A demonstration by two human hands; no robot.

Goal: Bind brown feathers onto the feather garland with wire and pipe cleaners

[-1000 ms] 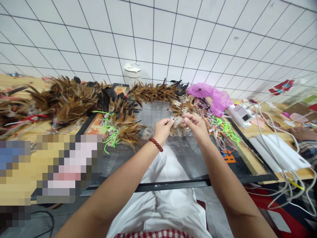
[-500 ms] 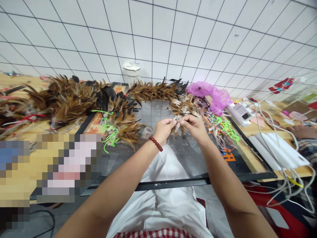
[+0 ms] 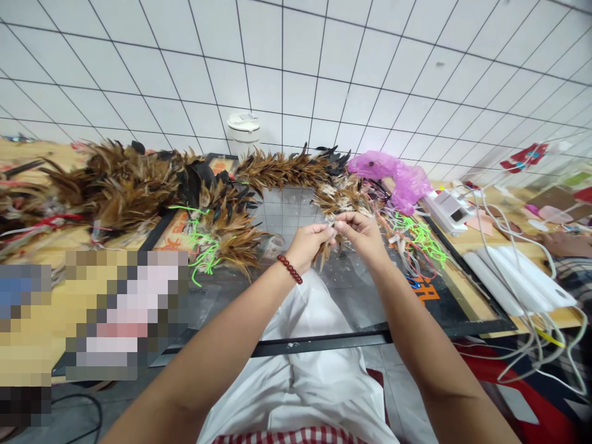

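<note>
My left hand (image 3: 308, 244), with a dark red bead bracelet (image 3: 289, 269) at the wrist, pinches small brown-and-white feathers (image 3: 326, 251) between thumb and fingers. My right hand (image 3: 363, 239) is pinched close beside it on the same small bunch, fingertips almost touching the left ones. The exact spot of the grip is partly covered by the fingers. Just beyond lies a pile of loose brown and white feathers (image 3: 340, 198). Left of the hands sits a bunch of brown feathers (image 3: 234, 237) with bright green ties (image 3: 203, 243).
A row of brown feathers (image 3: 282, 169) lies at the back, near a white lidded bucket (image 3: 244, 131). A pink plastic bag (image 3: 393, 176), green strings (image 3: 423, 237), a white charger (image 3: 448, 209) and cables stand to the right. A larger feather heap (image 3: 124, 185) covers the left.
Both hands stay pinched at nearly the same place, with only slight finger movement around the feathers. The view has shifted very slightly.
</note>
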